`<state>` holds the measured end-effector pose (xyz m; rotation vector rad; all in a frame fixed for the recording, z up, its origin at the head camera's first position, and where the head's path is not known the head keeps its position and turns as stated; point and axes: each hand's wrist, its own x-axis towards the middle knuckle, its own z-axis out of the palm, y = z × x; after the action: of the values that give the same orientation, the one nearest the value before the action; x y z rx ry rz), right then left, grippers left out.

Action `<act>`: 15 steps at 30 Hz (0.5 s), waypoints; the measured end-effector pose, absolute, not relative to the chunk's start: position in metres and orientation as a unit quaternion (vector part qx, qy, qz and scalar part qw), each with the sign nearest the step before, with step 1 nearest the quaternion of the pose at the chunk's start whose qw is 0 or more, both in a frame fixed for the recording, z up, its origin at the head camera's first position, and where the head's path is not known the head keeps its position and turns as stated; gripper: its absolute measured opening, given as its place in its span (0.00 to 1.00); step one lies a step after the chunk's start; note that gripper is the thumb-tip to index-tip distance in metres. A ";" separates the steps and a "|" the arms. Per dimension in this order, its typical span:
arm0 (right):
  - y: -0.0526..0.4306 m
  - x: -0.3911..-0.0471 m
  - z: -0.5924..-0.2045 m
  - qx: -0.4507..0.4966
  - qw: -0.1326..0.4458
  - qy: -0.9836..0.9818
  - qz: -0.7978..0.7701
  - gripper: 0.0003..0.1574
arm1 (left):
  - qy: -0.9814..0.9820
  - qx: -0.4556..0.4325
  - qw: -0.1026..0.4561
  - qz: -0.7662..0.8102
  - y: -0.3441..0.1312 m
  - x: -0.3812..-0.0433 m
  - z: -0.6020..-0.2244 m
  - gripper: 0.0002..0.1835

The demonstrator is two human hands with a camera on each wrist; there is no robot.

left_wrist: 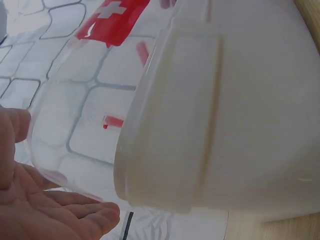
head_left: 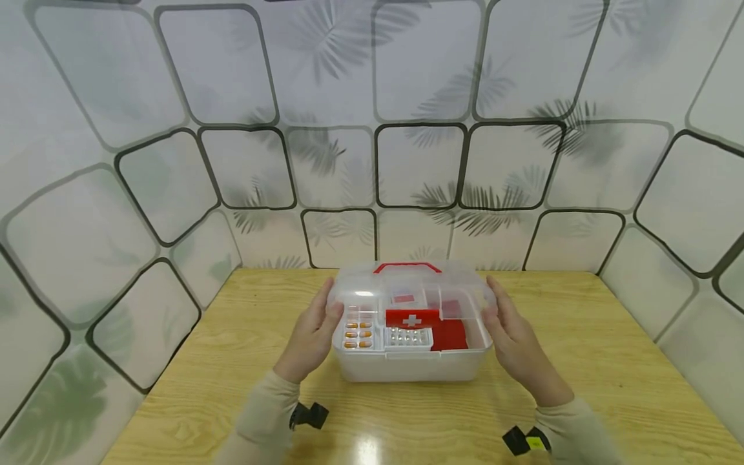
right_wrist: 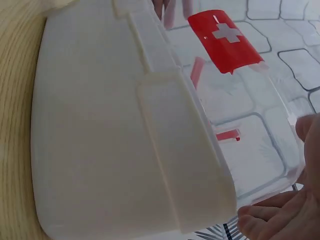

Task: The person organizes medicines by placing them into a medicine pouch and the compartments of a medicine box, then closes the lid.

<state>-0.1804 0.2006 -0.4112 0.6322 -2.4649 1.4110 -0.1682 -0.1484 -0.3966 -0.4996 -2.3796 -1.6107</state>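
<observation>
A first-aid box [head_left: 409, 368] with a white base and a clear lid [head_left: 360, 284] rests on the table, lid down. A red label with a white cross [head_left: 413, 318] marks the lid's front, and a red handle [head_left: 407, 265] tops it. Through the plastic I see a blister pack of orange capsules [head_left: 358, 334], a pack of white tablets [head_left: 409, 338] and something red [head_left: 452, 336]. My left hand [head_left: 310, 332] touches the lid's left side, fingers extended and thumb toward the front. On the opposite side my right hand [head_left: 519, 339] lies likewise against the lid.
The box stands on a wood-grain table [head_left: 244, 323], near its far edge. A patterned cloth backdrop [head_left: 418, 161] encloses the table at the back and both sides. Each wrist carries a small black camera mount, one of them the left mount [head_left: 310, 415].
</observation>
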 end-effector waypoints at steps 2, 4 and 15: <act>0.196 -0.178 -0.411 0.199 0.127 -0.855 0.461 0.46 | -0.817 -0.166 0.130 -0.536 -0.143 -0.167 -0.397 0.35; 0.191 -0.176 -0.412 0.183 0.132 -0.867 0.444 0.52 | -0.831 -0.153 0.142 -0.516 -0.139 -0.165 -0.397 0.39; 0.170 -0.172 -0.419 0.159 0.242 -0.879 0.379 0.62 | -0.865 -0.110 0.201 -0.447 -0.122 -0.159 -0.398 0.54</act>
<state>-0.1716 0.1697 -0.4186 0.4357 -2.4036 1.0352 -0.1592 -0.1223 -0.3983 -0.3077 -2.4167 -1.2479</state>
